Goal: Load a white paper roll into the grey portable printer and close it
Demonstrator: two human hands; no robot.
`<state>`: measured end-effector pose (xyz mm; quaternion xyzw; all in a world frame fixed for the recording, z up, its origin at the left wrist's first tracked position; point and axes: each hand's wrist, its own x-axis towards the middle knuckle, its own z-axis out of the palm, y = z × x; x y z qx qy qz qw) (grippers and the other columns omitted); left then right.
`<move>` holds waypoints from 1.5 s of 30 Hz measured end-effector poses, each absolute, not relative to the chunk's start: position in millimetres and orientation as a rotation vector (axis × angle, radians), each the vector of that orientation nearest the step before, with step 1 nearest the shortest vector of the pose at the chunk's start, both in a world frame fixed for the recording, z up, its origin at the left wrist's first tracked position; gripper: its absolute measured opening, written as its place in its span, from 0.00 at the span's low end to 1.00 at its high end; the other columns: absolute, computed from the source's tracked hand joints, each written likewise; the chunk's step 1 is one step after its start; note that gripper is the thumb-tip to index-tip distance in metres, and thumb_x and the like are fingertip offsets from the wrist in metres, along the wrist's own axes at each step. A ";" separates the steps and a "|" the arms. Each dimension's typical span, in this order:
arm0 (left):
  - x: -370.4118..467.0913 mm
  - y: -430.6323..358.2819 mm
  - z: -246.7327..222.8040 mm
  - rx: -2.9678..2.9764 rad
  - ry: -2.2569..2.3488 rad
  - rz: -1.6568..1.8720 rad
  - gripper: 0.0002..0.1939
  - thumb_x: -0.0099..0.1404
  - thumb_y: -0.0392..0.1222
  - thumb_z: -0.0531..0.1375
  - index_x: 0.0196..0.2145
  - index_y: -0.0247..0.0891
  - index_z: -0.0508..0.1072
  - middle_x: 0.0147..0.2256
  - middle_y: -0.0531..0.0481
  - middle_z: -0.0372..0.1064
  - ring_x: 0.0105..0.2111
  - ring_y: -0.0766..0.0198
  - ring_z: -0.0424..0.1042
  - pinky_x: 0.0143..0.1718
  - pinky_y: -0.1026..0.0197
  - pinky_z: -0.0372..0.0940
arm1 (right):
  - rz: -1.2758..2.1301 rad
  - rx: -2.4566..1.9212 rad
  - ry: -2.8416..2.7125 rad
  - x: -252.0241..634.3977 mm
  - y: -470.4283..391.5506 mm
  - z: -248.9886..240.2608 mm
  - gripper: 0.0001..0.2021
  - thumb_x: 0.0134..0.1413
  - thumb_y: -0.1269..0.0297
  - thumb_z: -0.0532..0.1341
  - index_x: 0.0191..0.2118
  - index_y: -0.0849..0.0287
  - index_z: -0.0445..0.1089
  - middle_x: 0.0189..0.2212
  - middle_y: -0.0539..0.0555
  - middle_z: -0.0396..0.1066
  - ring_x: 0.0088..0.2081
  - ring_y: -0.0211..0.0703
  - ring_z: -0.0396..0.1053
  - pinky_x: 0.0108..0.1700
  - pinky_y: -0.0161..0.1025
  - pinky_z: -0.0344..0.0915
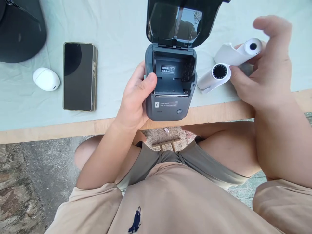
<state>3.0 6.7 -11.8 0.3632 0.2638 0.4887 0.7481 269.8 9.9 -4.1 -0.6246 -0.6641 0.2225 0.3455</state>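
My left hand (136, 94) grips the left side of a dark grey portable label printer (168, 112), thumb over its rim. The printer's lid (180, 24) stands raised, with a see-through window, and the paper bay (169, 86) holds no roll. To the right, two white paper rolls lie side by side. The thumb of my right hand (265, 71) touches the end of the near roll (208, 79), which has a black toothed core. Other fingers curl behind and under the far roll (240, 55), partly hidden by it; the index finger sticks out away from both.
A dark smartphone (79, 76) lies left of the printer, with a white rounded case (46, 79) beside it. Part of a black bag-like object (21, 35) fills the far left corner. The table's wooden front edge (104, 125) runs above my legs.
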 end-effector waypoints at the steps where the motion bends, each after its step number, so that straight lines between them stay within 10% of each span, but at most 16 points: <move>1: 3.3 6.3 -11.5 0.790 0.589 1.078 0.09 0.65 0.43 0.53 0.42 0.41 0.68 0.41 0.47 0.71 0.55 0.52 0.67 0.52 0.52 0.66 | 0.521 -1.591 -1.839 271.3 9.2 -4.6 0.34 0.47 0.65 0.63 0.61 0.47 0.53 0.52 0.52 0.63 0.41 0.37 0.67 0.43 0.41 0.62; 4: 3.6 5.2 -10.8 0.787 0.651 1.074 0.10 0.65 0.44 0.53 0.43 0.41 0.68 0.41 0.47 0.71 0.55 0.52 0.67 0.51 0.52 0.67 | 0.221 -1.348 -1.915 271.8 4.5 -4.3 0.30 0.51 0.58 0.59 0.61 0.50 0.54 0.56 0.56 0.61 0.51 0.48 0.66 0.42 0.44 0.60; 8: 2.9 4.5 -10.2 0.793 0.668 1.047 0.12 0.65 0.46 0.54 0.45 0.40 0.67 0.42 0.46 0.70 0.53 0.51 0.69 0.48 0.54 0.69 | 0.083 -1.236 -1.836 251.7 -6.8 1.9 0.23 0.51 0.54 0.58 0.53 0.52 0.65 0.45 0.57 0.68 0.39 0.46 0.68 0.33 0.42 0.57; 13: 1.7 4.6 -8.3 0.755 0.646 1.039 0.10 0.65 0.44 0.55 0.43 0.42 0.68 0.44 0.47 0.71 0.53 0.50 0.69 0.52 0.52 0.66 | -0.139 -1.433 -2.284 219.9 -10.7 8.8 0.27 0.50 0.54 0.61 0.53 0.64 0.61 0.47 0.65 0.61 0.52 0.56 0.62 0.45 0.48 0.63; 24: 0.5 3.7 -8.8 0.782 0.667 1.033 0.11 0.66 0.46 0.54 0.44 0.42 0.67 0.44 0.47 0.71 0.54 0.52 0.68 0.46 0.55 0.69 | -0.504 -1.654 -2.371 220.9 -8.1 -0.5 0.20 0.56 0.57 0.54 0.55 0.44 0.61 0.38 0.54 0.68 0.45 0.52 0.64 0.44 0.52 0.55; 29: 0.7 4.0 -9.2 0.747 0.634 1.022 0.10 0.64 0.45 0.56 0.43 0.45 0.67 0.44 0.47 0.72 0.52 0.49 0.69 0.44 0.52 0.70 | -0.109 -1.379 -2.130 213.4 -12.1 18.9 0.33 0.52 0.59 0.60 0.61 0.41 0.46 0.48 0.53 0.63 0.44 0.49 0.70 0.43 0.49 0.61; 33: 0.3 4.4 -12.0 0.748 0.609 1.051 0.09 0.64 0.44 0.57 0.43 0.43 0.68 0.42 0.48 0.72 0.54 0.50 0.67 0.49 0.52 0.69 | 0.214 -1.187 -1.787 200.9 -12.0 30.9 0.18 0.50 0.63 0.62 0.48 0.44 0.61 0.43 0.49 0.66 0.42 0.43 0.70 0.39 0.43 0.65; 45: 0.0 1.1 -12.6 0.727 0.608 1.082 0.14 0.64 0.41 0.57 0.48 0.41 0.66 0.45 0.50 0.70 0.57 0.56 0.66 0.53 0.57 0.67 | 0.021 -1.301 -2.166 166.5 -0.6 27.5 0.19 0.48 0.72 0.59 0.47 0.56 0.59 0.47 0.53 0.69 0.48 0.44 0.71 0.44 0.41 0.68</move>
